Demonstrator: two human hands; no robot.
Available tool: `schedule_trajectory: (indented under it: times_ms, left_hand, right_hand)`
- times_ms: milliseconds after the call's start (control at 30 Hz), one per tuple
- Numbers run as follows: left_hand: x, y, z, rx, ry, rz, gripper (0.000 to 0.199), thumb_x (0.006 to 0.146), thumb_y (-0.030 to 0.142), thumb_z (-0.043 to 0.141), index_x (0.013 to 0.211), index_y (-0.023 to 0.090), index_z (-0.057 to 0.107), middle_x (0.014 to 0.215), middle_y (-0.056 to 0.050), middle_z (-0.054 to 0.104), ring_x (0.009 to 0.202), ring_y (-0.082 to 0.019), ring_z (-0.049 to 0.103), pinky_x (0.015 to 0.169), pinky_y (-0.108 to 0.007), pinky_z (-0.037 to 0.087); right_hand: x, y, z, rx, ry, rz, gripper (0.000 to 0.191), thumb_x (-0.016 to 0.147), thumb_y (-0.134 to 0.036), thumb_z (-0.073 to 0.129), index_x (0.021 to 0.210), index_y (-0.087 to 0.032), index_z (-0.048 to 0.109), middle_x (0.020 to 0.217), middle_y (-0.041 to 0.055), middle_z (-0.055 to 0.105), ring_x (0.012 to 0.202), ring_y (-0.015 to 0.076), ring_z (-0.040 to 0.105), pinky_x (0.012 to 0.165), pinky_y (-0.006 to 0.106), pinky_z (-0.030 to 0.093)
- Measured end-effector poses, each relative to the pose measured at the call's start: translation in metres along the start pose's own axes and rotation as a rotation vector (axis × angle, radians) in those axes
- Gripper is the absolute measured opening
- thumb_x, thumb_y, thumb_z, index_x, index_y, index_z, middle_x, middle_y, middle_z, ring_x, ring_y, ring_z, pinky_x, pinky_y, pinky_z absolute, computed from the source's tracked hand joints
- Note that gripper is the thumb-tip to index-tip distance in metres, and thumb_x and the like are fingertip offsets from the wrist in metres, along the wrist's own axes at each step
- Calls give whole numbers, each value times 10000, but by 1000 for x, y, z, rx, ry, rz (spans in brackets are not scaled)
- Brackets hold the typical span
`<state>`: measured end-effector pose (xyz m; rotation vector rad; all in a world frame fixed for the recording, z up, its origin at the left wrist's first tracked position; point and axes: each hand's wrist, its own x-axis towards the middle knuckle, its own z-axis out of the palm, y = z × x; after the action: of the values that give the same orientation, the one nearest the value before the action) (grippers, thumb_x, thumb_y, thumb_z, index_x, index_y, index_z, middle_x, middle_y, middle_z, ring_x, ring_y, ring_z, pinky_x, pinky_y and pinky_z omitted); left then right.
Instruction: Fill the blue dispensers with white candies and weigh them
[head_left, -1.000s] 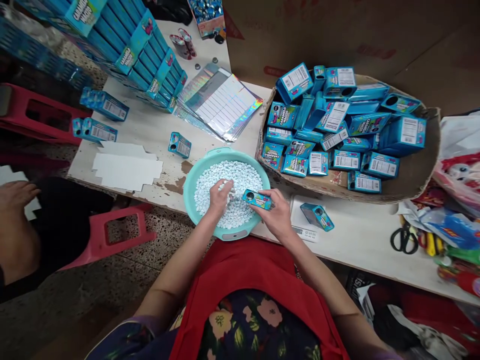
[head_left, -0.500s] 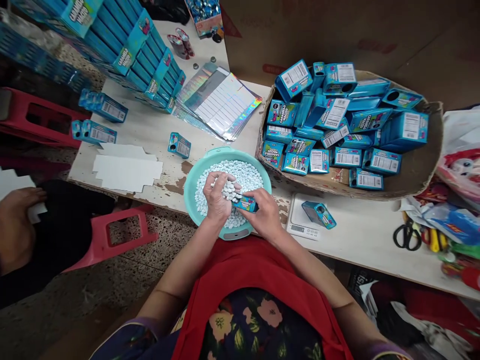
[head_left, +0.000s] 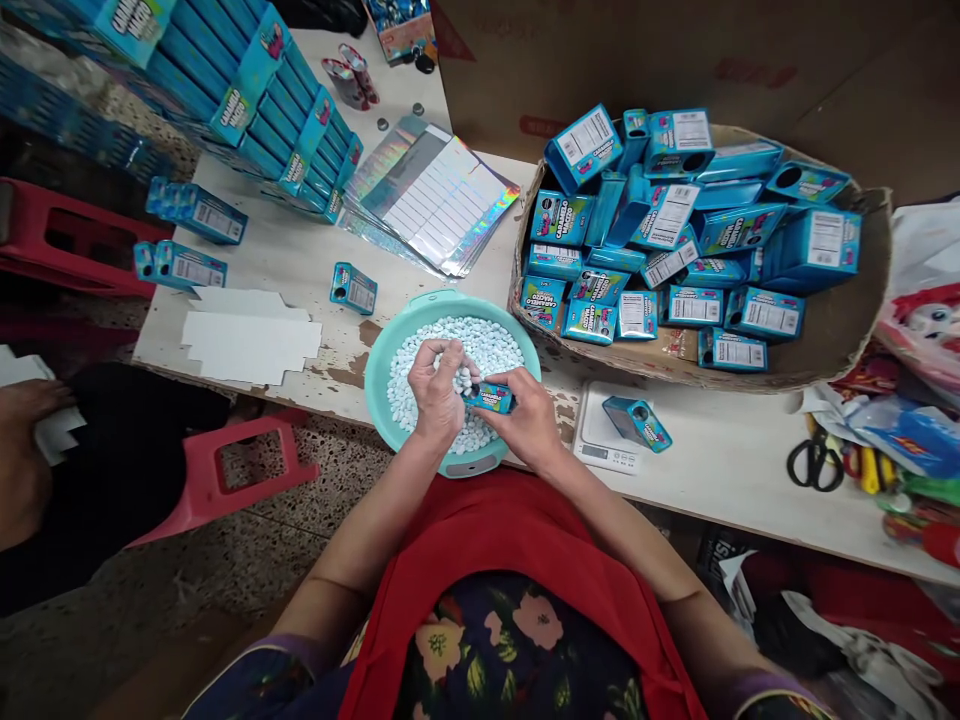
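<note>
Over a mint-green basin (head_left: 379,385) full of small white candies (head_left: 480,342), my left hand (head_left: 437,392) is cupped around a handful of the candies. My right hand (head_left: 531,418) grips a small blue candy box (head_left: 493,397) by its sides, lying tilted with its dark opening towards the left hand. The candies in my left palm touch or nearly touch that opening. To the right, another blue box (head_left: 637,424) lies on a white digital scale (head_left: 598,430).
A cardboard tray (head_left: 814,360) piled with blue boxes stands at the right. Stacked display cartons (head_left: 240,110), holographic sheets (head_left: 435,200) and flattened white card (head_left: 251,338) lie leftward. Black-handled scissors (head_left: 815,465) rest at the far right. A co-worker's hand (head_left: 30,410) holds white card at the left.
My left hand has closed more around the candies, and fewer show in it. The box in my right hand has turned slightly, so its opening now shows.
</note>
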<state>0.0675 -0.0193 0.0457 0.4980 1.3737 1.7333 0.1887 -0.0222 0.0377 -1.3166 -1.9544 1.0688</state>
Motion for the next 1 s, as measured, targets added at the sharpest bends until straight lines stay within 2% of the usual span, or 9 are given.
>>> schedule_trajectory:
  times_ms: [233, 333, 433, 500, 600, 700, 767, 867, 1000]
  left_hand:
    - [2, -2, 0, 68, 63, 103, 349, 778, 445, 678, 666, 182, 477, 521, 61, 465, 489, -90, 520, 516, -225, 441]
    - [3, 3, -3, 26, 56, 126, 356, 750, 428, 715, 677, 183, 467, 493, 79, 434, 397, -71, 430, 389, -200, 342]
    - [4, 4, -5, 14, 61, 171, 386, 702, 416, 764, 663, 175, 465, 498, 85, 407, 374, -52, 368, 337, -187, 256]
    - [5, 3, -7, 51, 38, 156, 403, 701, 438, 762, 640, 169, 468, 494, 75, 407, 378, -55, 369, 333, -192, 253]
    - [10, 3, -11, 79, 1, 40, 413, 763, 494, 690, 624, 164, 485, 490, 44, 435, 393, -72, 387, 335, -204, 239]
    - [21, 3, -20, 7, 9, -158, 470, 784, 588, 615, 624, 180, 445, 495, 41, 416, 396, -65, 346, 353, -199, 198]
    - [28, -4, -28, 64, 11, -220, 487, 807, 628, 546, 635, 193, 414, 500, 52, 372, 396, -66, 310, 375, -199, 200]
    - [35, -27, -39, 411, -27, -88, 363, 821, 510, 572, 665, 197, 476, 538, 32, 418, 466, -105, 382, 451, -217, 294]
    - [39, -60, -49, 816, -241, 11, 128, 669, 238, 709, 703, 193, 594, 666, -22, 562, 678, -165, 509, 607, -242, 376]
  right_hand:
    - [1, -1, 5, 57, 19, -18, 272, 714, -202, 744, 960, -213, 630, 914, 39, 636, 901, 220, 604, 773, 328, 457]
    - [-1, -5, 11, 36, 36, -38, 264, 723, -196, 728, 970, -199, 635, 904, 45, 625, 900, 220, 590, 777, 331, 449]
    - [-2, -4, 21, 24, 20, -56, 238, 767, -242, 699, 994, -209, 634, 935, 48, 628, 937, 216, 578, 812, 337, 437]
    - [-2, 2, 27, 39, 8, -30, 250, 766, -264, 710, 1000, -222, 631, 951, 42, 632, 951, 209, 577, 819, 329, 436]
    - [-4, 14, 29, 115, 19, 10, 292, 734, -267, 750, 997, -218, 633, 953, 38, 634, 942, 199, 585, 814, 315, 447]
    - [-11, 21, 18, 257, 86, 30, 303, 726, -303, 763, 988, -209, 641, 948, 37, 633, 927, 185, 597, 810, 299, 466]
    - [-18, 23, 4, 344, 138, 43, 324, 709, -329, 778, 980, -213, 645, 944, 32, 635, 913, 178, 604, 806, 293, 476]
    - [-35, 24, -21, 403, 185, 64, 372, 666, -346, 810, 980, -224, 653, 942, 26, 640, 900, 179, 611, 813, 306, 485]
    - [-64, 24, -60, 396, 239, 149, 398, 638, -330, 833, 978, -225, 655, 935, 24, 631, 883, 184, 617, 788, 316, 501]
